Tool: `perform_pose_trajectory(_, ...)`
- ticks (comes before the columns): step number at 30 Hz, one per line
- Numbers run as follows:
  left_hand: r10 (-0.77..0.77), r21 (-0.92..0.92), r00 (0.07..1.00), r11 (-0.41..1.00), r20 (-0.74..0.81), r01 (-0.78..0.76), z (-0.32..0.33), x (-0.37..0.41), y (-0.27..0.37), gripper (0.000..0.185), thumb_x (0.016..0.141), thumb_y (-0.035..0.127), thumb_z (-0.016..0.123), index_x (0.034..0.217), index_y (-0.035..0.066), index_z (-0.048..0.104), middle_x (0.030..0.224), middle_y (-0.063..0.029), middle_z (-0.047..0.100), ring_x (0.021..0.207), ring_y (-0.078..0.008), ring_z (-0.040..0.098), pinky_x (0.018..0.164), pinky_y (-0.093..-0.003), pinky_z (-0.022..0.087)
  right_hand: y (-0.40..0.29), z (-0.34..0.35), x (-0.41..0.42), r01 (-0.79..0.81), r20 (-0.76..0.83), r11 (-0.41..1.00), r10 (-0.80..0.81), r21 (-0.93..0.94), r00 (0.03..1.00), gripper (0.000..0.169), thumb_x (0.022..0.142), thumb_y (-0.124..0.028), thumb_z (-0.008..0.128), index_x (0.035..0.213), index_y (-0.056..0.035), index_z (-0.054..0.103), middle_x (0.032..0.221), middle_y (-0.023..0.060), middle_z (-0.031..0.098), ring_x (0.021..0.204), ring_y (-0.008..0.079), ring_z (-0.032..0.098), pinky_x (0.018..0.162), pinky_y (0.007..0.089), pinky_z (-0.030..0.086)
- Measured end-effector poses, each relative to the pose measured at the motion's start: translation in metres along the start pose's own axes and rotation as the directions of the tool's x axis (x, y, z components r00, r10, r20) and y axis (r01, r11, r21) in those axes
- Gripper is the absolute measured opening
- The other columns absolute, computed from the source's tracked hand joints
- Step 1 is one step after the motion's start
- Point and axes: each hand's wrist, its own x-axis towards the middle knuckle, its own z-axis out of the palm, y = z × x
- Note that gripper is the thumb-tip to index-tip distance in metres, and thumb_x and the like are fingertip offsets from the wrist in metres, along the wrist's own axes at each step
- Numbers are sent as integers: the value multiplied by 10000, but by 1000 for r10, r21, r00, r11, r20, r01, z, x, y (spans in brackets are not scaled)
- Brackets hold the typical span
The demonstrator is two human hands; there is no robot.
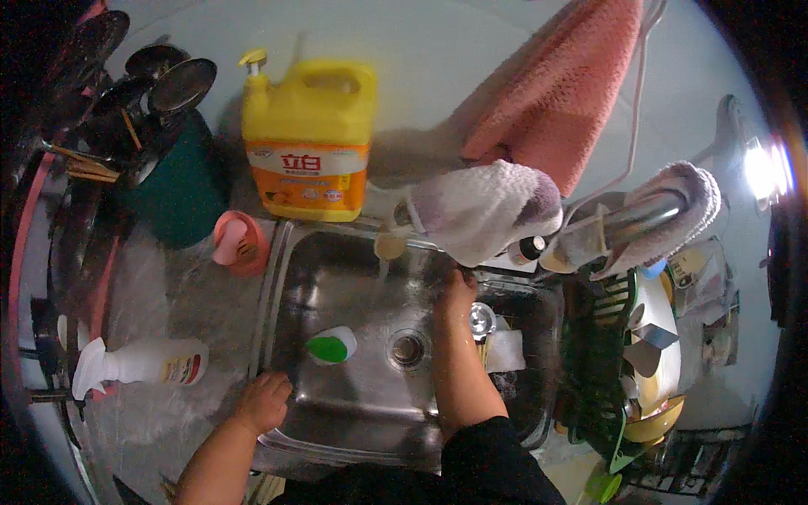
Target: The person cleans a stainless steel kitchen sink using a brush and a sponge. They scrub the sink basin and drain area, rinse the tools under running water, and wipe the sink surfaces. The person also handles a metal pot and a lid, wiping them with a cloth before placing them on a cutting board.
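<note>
A stainless steel double sink point(353, 404) lies before me. My left hand point(264, 403) rests at its left rim near the front, fingers bent and nothing visible in them. My right hand point(459, 295) reaches to the back of the divider, beneath a white-and-purple cloth point(486, 208) that drapes over the faucet; its fingertips are partly hidden. Whether it grips anything is unclear. A green-and-white scrub brush or sponge point(332, 345) lies in the large basin, left of the drain point(408, 350). In the small basin are a metal strainer point(482, 320) and a white sponge point(506, 350).
A yellow detergent jug point(309, 107) stands behind the sink. Left are a pink cup point(240, 243), a spray bottle point(151, 363) and a green container point(183, 189) with pans. A dish rack point(600, 372) with bowls stands right. A pink towel point(562, 88) hangs behind.
</note>
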Motion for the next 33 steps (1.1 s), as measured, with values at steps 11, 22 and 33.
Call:
perform_pose_trajectory(11, -45, 15, 998, 999, 50, 45, -14, 7, 14, 301, 670, 97, 558, 966, 48, 587, 1082, -137, 560, 1016, -321, 506, 887, -427, 422, -23, -129, 88, 411, 194, 300, -553, -861, 810, 413, 701, -80, 575, 1076, 62, 473, 1023, 174, 553, 926, 293, 536, 846, 376, 422)
perform_pose_trajectory(22, 108, -144, 984, 981, -141, -128, -35, 17, 47, 167, 665, 34, 530, 820, 42, 593, 809, -131, 613, 796, -321, 580, 730, -415, 475, -35, -79, -38, 387, 505, 750, -82, -537, 859, 287, 791, -80, 569, 1063, 13, 560, 913, 146, 611, 785, 270, 587, 706, 327, 473)
perform_pose_trajectory(33, -856, -881, 510, -300, 79, -366, -5, 261, 105, 114, 816, 173, 527, 904, 102, 540, 853, -18, 560, 803, -172, 567, 733, -300, 449, 8, 45, -58, -629, 460, 712, 466, 313, 756, 108, 850, -107, 522, 865, -21, 586, 776, 82, 608, 662, 184, 586, 606, 293, 488)
